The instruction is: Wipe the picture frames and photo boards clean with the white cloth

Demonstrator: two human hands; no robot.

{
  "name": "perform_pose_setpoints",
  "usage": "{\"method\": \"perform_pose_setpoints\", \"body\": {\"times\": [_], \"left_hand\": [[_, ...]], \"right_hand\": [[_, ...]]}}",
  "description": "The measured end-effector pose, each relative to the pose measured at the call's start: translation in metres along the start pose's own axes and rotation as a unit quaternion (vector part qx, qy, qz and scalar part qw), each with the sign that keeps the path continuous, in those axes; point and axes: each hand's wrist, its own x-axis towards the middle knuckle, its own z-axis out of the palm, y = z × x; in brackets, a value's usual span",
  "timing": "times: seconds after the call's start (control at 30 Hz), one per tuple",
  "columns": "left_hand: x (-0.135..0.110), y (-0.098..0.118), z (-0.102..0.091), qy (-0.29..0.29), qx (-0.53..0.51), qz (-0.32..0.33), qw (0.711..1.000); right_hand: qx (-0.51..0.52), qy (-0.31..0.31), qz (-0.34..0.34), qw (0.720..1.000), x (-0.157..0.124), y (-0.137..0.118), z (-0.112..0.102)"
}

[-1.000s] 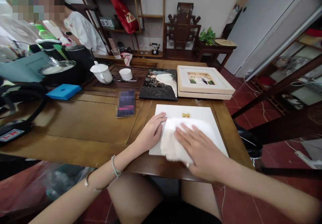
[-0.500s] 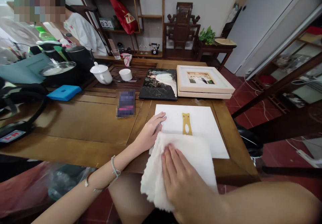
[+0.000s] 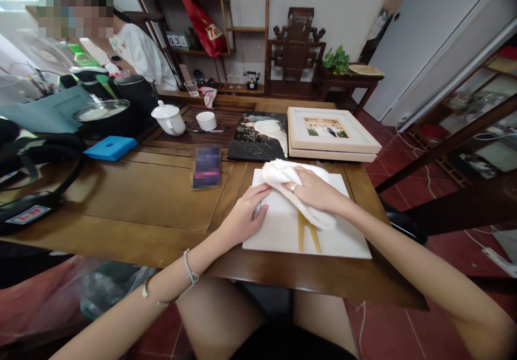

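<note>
A white board (image 3: 274, 230) lies on the wooden table near its front edge, with a flat tan piece (image 3: 307, 233) on its face that ends in two legs. My right hand (image 3: 313, 190) grips a bunched white cloth (image 3: 283, 172) and presses it on the board's upper part. The cloth hides the upper end of the tan piece. At the board's left edge my left hand (image 3: 248, 212) rests with its fingers stretched out, the fingertips close to the cloth.
Behind the board lie a dark photo panel (image 3: 258, 136) and stacked white picture frames (image 3: 335, 128). Further left are a small blurred packet (image 3: 207, 167), a white cup (image 3: 206, 120), a lidded white bowl (image 3: 168, 118), a blue block (image 3: 111, 148) and headphones (image 3: 60, 187). Another person (image 3: 141, 53) sits across the table.
My right hand has moved away from me with the cloth, from the board's front edge to its upper part. The tan piece's lower legs now show and its top is covered.
</note>
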Motion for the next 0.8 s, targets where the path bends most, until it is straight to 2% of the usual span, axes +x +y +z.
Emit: {"method": "perform_pose_setpoints", "body": {"times": [0.17,0.3,0.5,0.6,0.7,0.8], "left_hand": [[0.002,0.003,-0.003,-0.006,-0.008,0.012,1.000],[0.001,0.002,-0.003,-0.009,-0.007,0.008,1.000],[-0.002,0.000,0.000,-0.013,0.000,-0.003,1.000],[-0.001,0.000,0.000,-0.010,-0.003,-0.002,1.000],[-0.001,0.000,0.000,-0.008,-0.005,-0.003,1.000],[-0.001,-0.001,0.001,-0.007,-0.003,-0.001,1.000]], "right_hand": [[0.045,-0.039,-0.059,0.996,0.035,-0.015,0.012],[0.023,-0.046,-0.050,0.997,0.031,-0.008,0.007],[0.008,0.000,0.036,0.999,-0.017,0.049,-0.021],[-0.008,0.048,0.079,0.996,-0.047,0.068,-0.025],[-0.055,0.046,0.063,0.995,-0.084,0.061,-0.021],[-0.096,-0.044,0.005,0.994,-0.124,0.038,-0.022]]}}
